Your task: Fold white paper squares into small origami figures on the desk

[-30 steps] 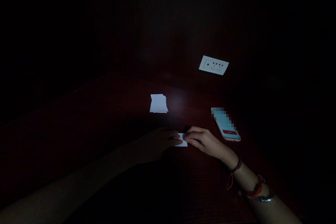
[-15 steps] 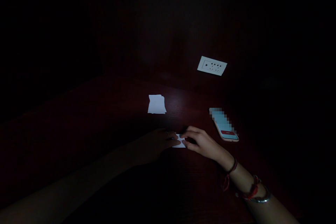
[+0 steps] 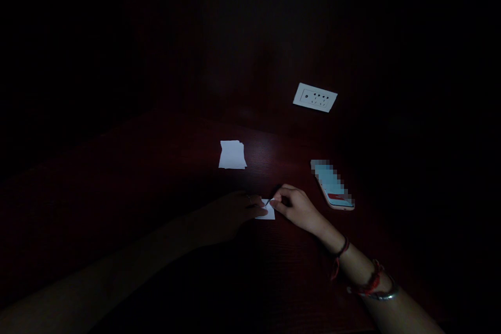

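A small white piece of paper lies on the dark red table between my two hands. My left hand is in shadow and comes in from the left. Its thumb and fingers are stretched out, a little apart, with the tips resting on the paper's left part. At the paper's upper right corner, my right hand has thumb and forefinger pinched together on the edge, which looks slightly raised. Red cords and a metal bangle are around the right wrist and forearm.
Farther back on the table is a stack of white paper pieces. A phone with a lit, partly blurred screen lies to the right. A white socket plate is on the wall behind. The surroundings are very dark.
My right thumb and forefinger, apart on the paper before, have closed in a pinch at its upper right corner. The left hand has hardly moved.
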Available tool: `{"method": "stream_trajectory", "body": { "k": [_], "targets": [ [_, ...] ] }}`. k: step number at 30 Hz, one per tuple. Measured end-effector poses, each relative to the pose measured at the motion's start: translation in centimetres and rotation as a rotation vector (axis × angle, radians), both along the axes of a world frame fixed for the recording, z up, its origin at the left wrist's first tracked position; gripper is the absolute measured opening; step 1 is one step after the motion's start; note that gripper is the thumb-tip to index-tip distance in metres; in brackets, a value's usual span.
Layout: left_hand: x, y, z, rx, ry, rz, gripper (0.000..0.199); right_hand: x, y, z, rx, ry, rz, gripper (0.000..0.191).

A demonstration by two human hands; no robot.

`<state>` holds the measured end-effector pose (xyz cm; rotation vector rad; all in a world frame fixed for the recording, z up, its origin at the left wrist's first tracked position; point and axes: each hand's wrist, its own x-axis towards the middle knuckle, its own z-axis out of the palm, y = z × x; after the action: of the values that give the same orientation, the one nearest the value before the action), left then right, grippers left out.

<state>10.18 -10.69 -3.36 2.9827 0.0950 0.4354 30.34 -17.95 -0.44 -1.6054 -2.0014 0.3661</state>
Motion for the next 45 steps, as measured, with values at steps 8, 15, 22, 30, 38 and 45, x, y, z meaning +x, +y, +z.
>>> {"method": "stream_trajectory", "body": {
  "k": [8,15,22,30,38,45],
  "targets": [
    [0.0,-0.3,0.4,-0.032,-0.001,0.020,0.061,0.1,0.2,-0.2,-0.030,0.042,-0.042,0.007],
    [0.0,-0.3,0.4,-0.031,-0.007,0.031,0.052,0.4,-0.3,0.0,-0.016,0.092,0.122,0.008],
    [0.1,-0.6,1.1,-0.049,-0.040,0.024,0.048,0.1,-0.4,0.0,-0.005,0.057,0.071,0.015],
    [0.1,-0.9,1.5,-0.043,0.012,0.060,0.050,-0.4,-0.1,0.0,0.003,0.025,-0.043,0.009],
    [0.1,-1.0,1.7,-0.011,-0.012,0.044,0.047,-0.7,-0.1,0.0,0.009,0.035,-0.054,0.008],
    [0.3,-0.7,1.2,0.009,-0.033,-0.036,0.041,-0.7,-0.1,-0.1,0.014,0.053,-0.058,0.007]
  ]
}}
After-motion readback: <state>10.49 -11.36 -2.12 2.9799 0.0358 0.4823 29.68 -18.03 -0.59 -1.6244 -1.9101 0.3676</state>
